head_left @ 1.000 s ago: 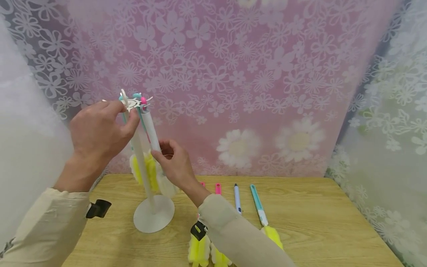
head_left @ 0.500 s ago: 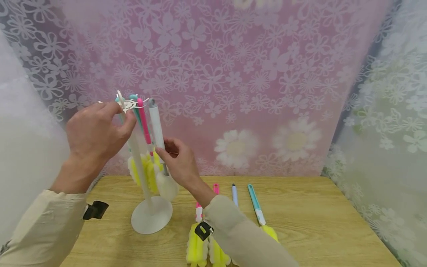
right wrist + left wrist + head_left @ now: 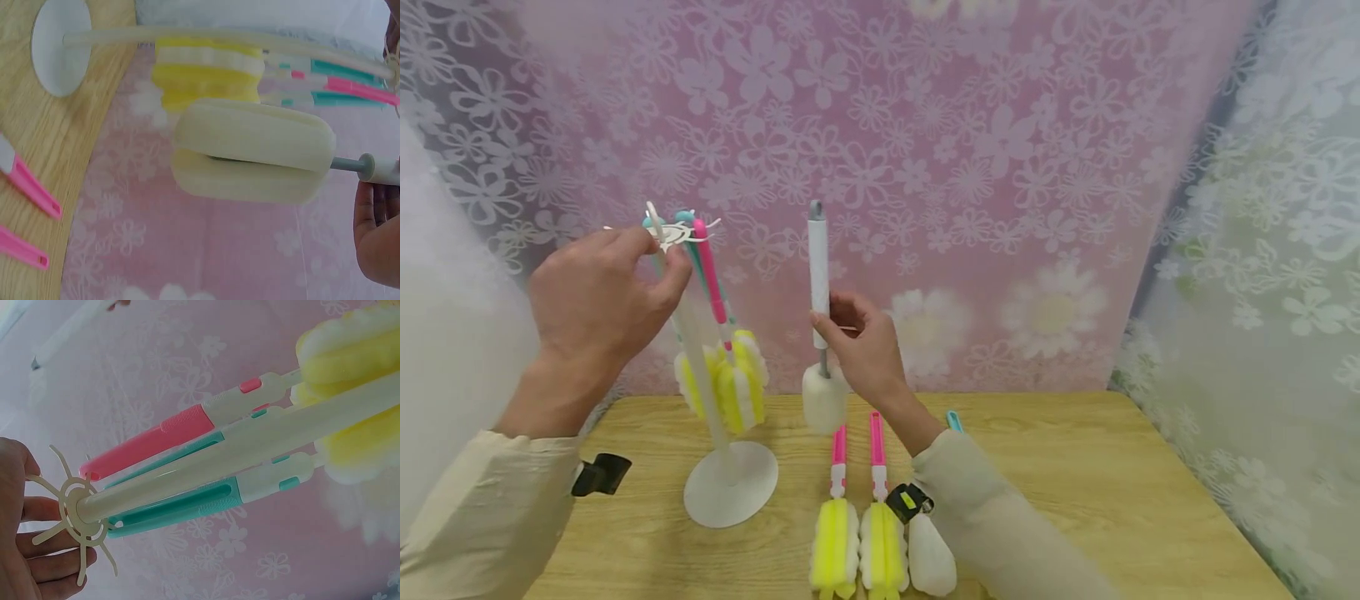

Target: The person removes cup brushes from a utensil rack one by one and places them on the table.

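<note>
My left hand [image 3: 598, 304] holds the top of a white stand [image 3: 706, 371], thumb and forefinger at its ring of hooks [image 3: 64, 511]. From the hooks hang a pink-handled bottle brush [image 3: 156, 442] and teal-handled ones [image 3: 187, 509], with yellow and white sponge heads [image 3: 741, 392]. To the right of the stand, my right hand [image 3: 871, 346] pinches the lower part of the white handle of a bottle brush [image 3: 818, 262]. That brush is upright above the table, apart from the hooks, its white sponge head [image 3: 256, 150] pointing down.
Two pink-handled brushes [image 3: 833, 546] with yellow sponges lie on the wooden table [image 3: 1045, 483], beside a white sponge head [image 3: 931, 557]. A teal handle tip [image 3: 953, 421] shows behind my right forearm. The stand's round base [image 3: 730, 492] is at the left; a flowered curtain [image 3: 970, 200] hangs behind.
The white-handled brush has come away from the hooks and moved right in my right hand, now upright. My left hand keeps its hold on the stand's top. The head view has shifted slightly.
</note>
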`<state>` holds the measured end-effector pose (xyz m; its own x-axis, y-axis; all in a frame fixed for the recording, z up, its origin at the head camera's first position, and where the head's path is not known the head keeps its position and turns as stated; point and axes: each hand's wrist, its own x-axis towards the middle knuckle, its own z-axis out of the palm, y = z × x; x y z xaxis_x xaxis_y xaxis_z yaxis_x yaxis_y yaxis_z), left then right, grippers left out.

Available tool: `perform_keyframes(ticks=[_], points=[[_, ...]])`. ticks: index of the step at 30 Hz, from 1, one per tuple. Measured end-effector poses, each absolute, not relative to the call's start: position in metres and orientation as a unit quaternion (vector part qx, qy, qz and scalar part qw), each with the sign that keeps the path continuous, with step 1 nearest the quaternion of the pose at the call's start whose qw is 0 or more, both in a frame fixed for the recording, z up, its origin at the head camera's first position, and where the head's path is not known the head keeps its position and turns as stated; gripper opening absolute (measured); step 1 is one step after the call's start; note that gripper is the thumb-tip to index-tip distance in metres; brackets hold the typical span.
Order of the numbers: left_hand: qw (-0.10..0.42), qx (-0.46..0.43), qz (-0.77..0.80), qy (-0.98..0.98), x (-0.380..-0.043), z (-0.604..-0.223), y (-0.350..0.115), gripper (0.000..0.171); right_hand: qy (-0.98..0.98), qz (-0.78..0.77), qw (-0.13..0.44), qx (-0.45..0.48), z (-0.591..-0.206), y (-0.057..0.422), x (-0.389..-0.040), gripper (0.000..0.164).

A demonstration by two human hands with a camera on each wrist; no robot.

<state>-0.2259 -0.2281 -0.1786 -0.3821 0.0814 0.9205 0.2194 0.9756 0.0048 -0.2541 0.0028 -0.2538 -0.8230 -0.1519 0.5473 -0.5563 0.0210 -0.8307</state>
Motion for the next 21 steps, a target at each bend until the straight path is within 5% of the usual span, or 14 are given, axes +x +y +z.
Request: perform_keyframes(ticks=[11,21], points=[[0.556,-0.091,-0.072,-0.823,-0.228,-0.178,-0.228,0.034,-0.721,0.619,0.247,0.189,-0.240,0.079,-0.268,0.029],[0.557,-0.087,-0.080,-0.822,-0.228,-0.179,-0.228,0.032,-0.738,0.614,0.261,0.103,-0.272,0.167,-0.294,0.038]])
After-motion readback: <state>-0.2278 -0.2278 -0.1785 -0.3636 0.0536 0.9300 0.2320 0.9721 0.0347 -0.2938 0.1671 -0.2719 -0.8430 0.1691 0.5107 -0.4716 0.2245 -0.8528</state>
